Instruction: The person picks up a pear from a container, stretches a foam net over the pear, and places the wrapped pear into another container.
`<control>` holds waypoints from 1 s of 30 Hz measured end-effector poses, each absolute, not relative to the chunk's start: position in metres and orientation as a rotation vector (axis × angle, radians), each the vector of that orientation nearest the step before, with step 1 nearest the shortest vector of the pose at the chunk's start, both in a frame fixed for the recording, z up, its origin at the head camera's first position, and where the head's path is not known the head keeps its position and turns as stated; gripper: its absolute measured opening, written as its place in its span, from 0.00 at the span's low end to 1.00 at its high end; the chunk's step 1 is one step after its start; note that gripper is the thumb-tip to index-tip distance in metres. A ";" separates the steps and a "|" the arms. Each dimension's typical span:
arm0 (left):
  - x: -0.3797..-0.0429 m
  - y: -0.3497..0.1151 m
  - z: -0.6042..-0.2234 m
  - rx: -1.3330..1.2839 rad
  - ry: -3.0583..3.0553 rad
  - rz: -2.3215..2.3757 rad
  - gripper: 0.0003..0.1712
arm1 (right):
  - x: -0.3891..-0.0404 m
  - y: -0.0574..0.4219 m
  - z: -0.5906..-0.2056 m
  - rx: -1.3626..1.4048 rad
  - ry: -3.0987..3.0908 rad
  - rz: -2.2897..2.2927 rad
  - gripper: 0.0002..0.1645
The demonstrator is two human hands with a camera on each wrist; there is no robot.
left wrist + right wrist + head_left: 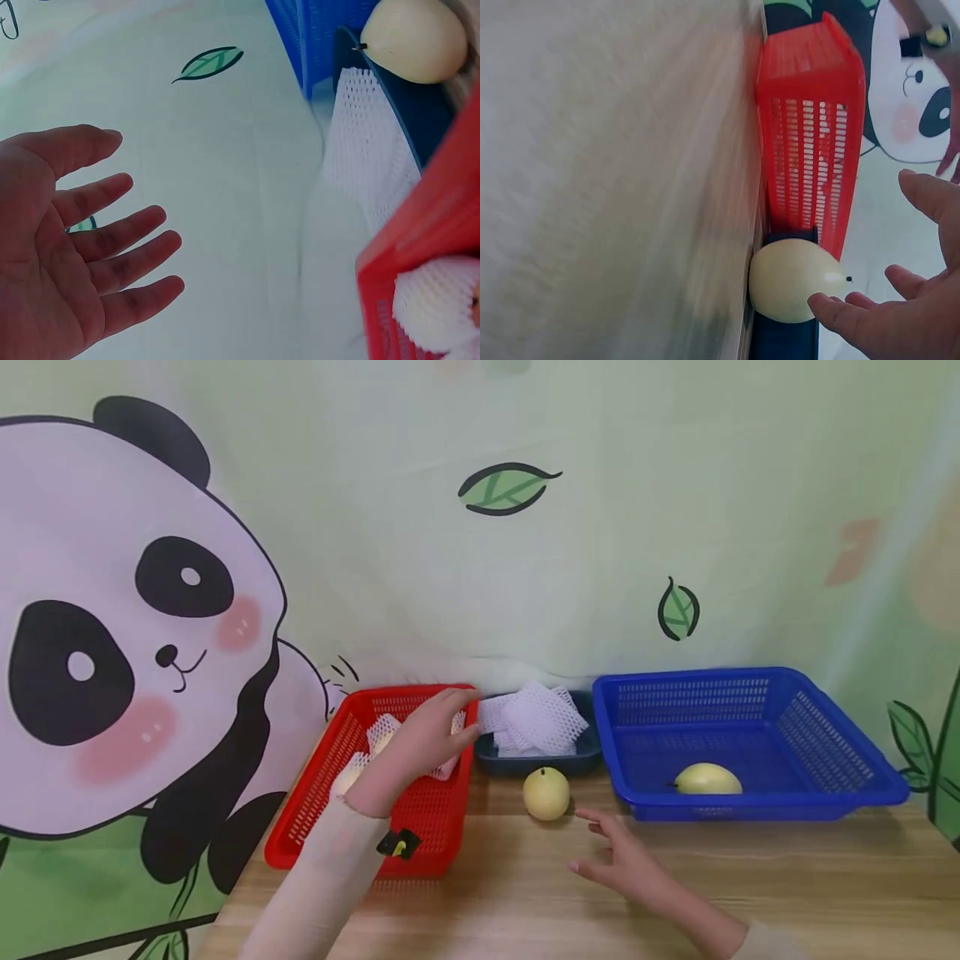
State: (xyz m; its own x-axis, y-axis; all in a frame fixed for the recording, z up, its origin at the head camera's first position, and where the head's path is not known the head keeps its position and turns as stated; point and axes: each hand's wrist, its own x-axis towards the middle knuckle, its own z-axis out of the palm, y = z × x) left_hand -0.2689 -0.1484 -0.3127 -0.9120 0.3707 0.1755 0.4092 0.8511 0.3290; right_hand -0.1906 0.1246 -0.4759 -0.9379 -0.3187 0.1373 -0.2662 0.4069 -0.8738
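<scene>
My left hand (423,731) hovers over the red basket (442,835), and in the left wrist view its fingers are spread and hold nothing. Inside that basket lie several pale fruits in white foam nets (435,304), partly hidden by my arm. A bare yellow pear (547,794) sits on the table, stem up, in front of a dark blue tray (525,766). Just right of this pear is my right hand (630,864), its fingers loosely extended and a small gap from the fruit in the head view.
Loose white foam nets (540,722) are heaped in the dark tray. To the right, a large blue basket (757,807) contains another bare pear (707,779). The wooden table (525,902) meets a panda-printed backdrop (420,568) behind the containers.
</scene>
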 end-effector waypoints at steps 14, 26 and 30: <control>-0.327 -0.099 -0.316 -0.707 -2.967 -0.561 0.32 | -0.168 0.152 -0.494 -0.657 2.447 -1.640 0.40; -0.373 -0.058 -0.343 -0.836 -2.973 -0.445 0.29 | -0.163 0.148 -0.489 -0.658 2.231 -1.710 0.35; -0.381 -0.050 -0.352 -0.828 -2.996 -0.383 0.28 | -0.160 0.146 -0.485 -0.661 2.218 -1.698 0.31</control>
State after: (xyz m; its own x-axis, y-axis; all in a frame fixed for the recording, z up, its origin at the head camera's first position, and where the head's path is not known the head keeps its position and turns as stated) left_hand -0.3810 -0.0499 -0.3516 -0.8601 0.5047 0.0738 0.5071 0.8303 0.2314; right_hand -0.1596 0.1460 -0.4846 -0.8595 -0.5076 0.0603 -0.1908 0.2091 -0.9591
